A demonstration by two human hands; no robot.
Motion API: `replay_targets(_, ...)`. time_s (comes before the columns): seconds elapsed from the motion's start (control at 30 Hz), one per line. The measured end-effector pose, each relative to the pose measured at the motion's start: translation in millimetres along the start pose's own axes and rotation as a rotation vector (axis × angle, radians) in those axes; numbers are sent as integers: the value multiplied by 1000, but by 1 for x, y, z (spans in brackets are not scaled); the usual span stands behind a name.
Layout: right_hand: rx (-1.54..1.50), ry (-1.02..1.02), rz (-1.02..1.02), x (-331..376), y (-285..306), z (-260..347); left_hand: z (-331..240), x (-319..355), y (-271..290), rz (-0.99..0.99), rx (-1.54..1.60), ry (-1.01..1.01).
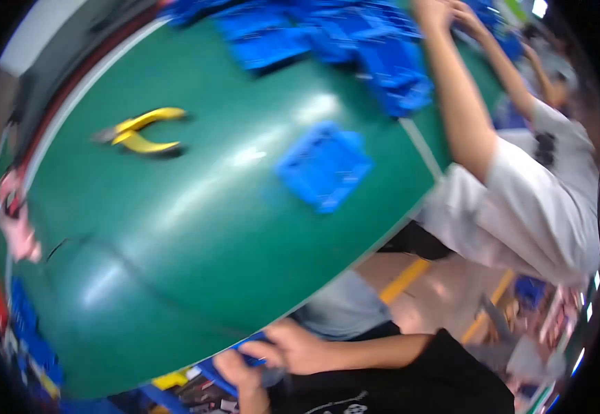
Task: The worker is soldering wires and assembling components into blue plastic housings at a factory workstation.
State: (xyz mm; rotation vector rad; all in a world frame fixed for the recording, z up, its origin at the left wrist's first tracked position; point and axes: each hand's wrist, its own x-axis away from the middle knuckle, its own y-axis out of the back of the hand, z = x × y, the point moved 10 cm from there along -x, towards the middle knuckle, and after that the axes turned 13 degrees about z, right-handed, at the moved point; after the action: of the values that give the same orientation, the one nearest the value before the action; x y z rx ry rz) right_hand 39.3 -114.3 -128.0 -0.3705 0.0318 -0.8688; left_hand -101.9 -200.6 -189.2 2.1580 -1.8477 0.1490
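At the table's near edge, low in the picture, my left hand [239,370] and my right hand [293,347] are close together. Their fingers are closed around a blue plastic part [253,350], mostly hidden and smeared by motion. Out on the green table [196,207] lies a single blue plastic tray-like part [324,168], apart from both hands. Farther left rest cutting pliers [144,131] with yellow handles, their jaws pointing left.
Several blue plastic parts [334,34] are heaped along the far side. A co-worker in a light shirt [534,200] stands at the right, arms reaching over the table. A dark cable [141,276] runs across the near left. Below the edge is a yellow item [170,379].
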Motion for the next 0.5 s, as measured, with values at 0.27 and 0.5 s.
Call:
replay_targets(0.27, -366, -302, 40, 13, -18, -21, -61, -12, -33, 234, 493, -14)
replay_targets(0.5, -433, -451, -30, 13, -25, -5, -65, 9, -28, 18, 490, 402)
